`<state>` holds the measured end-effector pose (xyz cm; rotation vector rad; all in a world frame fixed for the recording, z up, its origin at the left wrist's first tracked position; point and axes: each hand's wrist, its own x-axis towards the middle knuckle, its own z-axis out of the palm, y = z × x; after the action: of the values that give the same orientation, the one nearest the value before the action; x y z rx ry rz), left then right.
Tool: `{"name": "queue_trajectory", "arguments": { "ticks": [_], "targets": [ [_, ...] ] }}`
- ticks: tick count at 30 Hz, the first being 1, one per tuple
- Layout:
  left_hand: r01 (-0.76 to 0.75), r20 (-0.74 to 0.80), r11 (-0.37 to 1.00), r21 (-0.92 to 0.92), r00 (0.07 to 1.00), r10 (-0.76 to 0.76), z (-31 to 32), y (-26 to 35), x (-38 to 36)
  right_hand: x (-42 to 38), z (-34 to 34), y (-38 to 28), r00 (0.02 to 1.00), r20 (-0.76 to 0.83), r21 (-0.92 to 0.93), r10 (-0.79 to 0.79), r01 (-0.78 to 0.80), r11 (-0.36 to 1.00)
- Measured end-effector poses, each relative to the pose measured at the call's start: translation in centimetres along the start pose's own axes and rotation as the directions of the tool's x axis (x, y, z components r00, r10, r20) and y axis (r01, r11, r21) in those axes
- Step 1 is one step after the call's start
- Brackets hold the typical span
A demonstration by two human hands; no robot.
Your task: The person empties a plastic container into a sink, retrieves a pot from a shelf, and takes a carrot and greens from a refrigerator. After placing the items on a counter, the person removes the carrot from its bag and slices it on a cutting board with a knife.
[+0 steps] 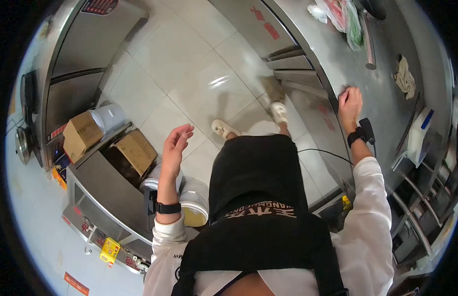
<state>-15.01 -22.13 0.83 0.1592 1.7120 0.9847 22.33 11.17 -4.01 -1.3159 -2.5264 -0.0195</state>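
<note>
Holds left hand empty above the tiled floor, fingers loosely together and slightly bent, and curls right hand at the edge of the steel counter, too folded to tell whether pinching anything. Has a metal handle just beyond the right hand, on the counter between plastic bags and a crumpled cloth, likely stiff and smooth, perhaps weightier toward the dark vessel, and best gripped near the free end.

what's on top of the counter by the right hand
On the counter are plastic bags, a metal handle and a crumpled cloth. What is inside or under the bags and beneath the cloth is covered, so it can't be told.
</note>
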Motion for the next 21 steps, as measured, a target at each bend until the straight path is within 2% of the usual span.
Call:
{"name": "queue_trajectory", "arguments": {
  "ticks": [4,10,15,19,21],
  "targets": [
    [0.078,-0.033,0.997,-0.002,0.996,-0.078,0.0,-2.6,-0.7,-0.1,0.1,0.0,1.0,-0.012,-0.005,-0.009,0.009,1.0],
    [0.062,-0.064,0.997,-0.037,0.996,-0.064,2.8,-3.4,-1.8,-0.1,0.5,0.7,1.0,-0.018,0.015,-0.014,0.014,1.0],
    [0.031,0.043,0.999,0.026,0.999,-0.032,8.8,-2.5,-2.3,-0.2,0.6,1.1,1.0,-0.027,0.056,0.003,-0.001,0.998],
    [-0.085,0.115,0.995,0.053,0.99,0.078,15.6,-1.6,-4.0,-0.5,0.2,1.4,0.998,-0.068,0.102,0.003,0.004,0.995],
    [-0.149,0.118,0.988,0.034,0.983,0.144,18.9,-1.3,-6.2,-0.9,0.0,2.1,0.999,-0.036,0.21,0.01,-0.002,0.978]
  ]
}}
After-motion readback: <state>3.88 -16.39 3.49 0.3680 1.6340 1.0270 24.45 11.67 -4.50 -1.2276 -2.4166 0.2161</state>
